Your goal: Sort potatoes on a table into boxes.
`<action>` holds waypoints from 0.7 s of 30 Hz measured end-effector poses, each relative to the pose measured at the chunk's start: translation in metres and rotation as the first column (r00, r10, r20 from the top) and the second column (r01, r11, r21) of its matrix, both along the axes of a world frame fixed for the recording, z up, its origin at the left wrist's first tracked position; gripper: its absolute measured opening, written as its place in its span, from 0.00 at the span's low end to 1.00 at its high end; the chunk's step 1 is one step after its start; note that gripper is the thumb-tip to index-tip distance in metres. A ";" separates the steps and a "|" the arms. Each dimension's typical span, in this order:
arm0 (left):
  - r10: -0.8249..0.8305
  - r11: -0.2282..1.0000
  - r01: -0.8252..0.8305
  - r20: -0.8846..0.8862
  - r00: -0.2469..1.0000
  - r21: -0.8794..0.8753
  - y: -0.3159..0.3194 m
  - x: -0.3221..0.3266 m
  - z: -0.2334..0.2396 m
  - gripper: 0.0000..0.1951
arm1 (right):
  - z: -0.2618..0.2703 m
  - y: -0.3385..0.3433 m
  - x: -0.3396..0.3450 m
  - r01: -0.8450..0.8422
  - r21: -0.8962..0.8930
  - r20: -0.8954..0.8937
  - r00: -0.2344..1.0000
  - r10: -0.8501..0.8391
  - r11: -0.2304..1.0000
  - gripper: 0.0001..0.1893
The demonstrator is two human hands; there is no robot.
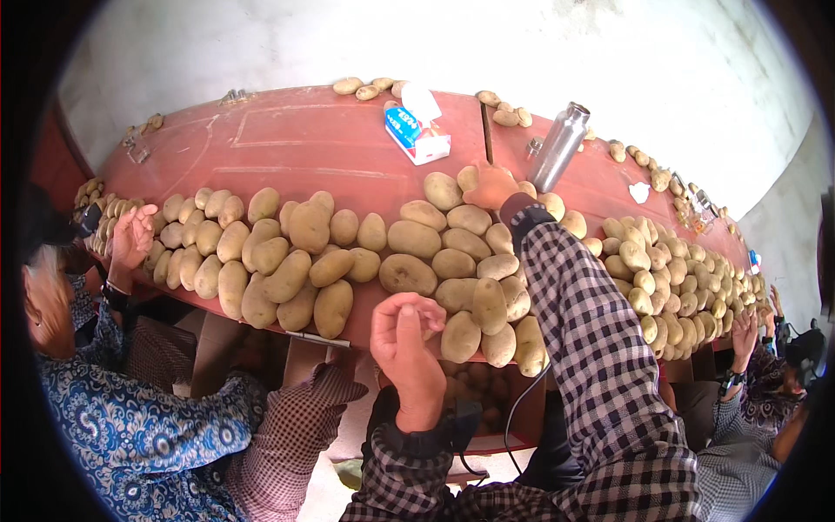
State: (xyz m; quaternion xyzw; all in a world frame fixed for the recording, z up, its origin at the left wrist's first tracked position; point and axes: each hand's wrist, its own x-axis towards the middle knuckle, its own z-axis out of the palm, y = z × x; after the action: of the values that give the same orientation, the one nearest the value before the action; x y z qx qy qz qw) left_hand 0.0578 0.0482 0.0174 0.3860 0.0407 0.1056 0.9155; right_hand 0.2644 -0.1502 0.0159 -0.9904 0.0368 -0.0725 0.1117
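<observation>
Potatoes lie in uneven rows along the near side of a long red table (306, 143). My left hand (409, 346) is raised palm up at the table's near edge, its fingers curled and nothing seen in them. Just above it lies a large brown potato (408, 275). My right arm, in a checked sleeve, reaches across the rows. My right hand (490, 185) is at the far end of the rows, over or beside a potato (468, 178); its fingers are blurred, and whether it grips that potato cannot be told.
A tissue box (417, 134) and a steel bottle (560, 147) stand beyond the potatoes. Co-workers sit on both sides; one's hand (133, 236) is raised at the left, another's hand (743, 336) at the right. Below the table edge, a box (515, 444) holds potatoes, and a cable hangs nearby.
</observation>
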 end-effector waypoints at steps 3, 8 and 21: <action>0.072 0.997 -0.073 0.009 0.997 0.034 0.009 0.004 -0.002 0.06 | 0.028 -0.018 -0.028 -0.108 0.573 -0.014 0.990 0.141 0.812 0.26; 0.108 0.994 -0.108 0.003 0.994 -0.020 0.020 0.008 -0.004 0.07 | 0.091 -0.045 -0.136 -0.131 0.980 0.113 0.986 0.125 0.149 0.27; 0.052 0.996 -0.057 0.087 0.995 0.062 0.007 0.010 -0.009 0.09 | -0.017 0.018 -0.366 -0.010 0.648 -0.161 0.976 0.149 0.762 0.26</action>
State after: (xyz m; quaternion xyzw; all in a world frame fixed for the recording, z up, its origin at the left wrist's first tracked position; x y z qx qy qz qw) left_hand 0.0674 0.0547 0.0085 0.4092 0.0087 0.1482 0.9003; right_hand -0.1011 -0.1326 -0.0011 -0.8948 0.0284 0.0504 0.4428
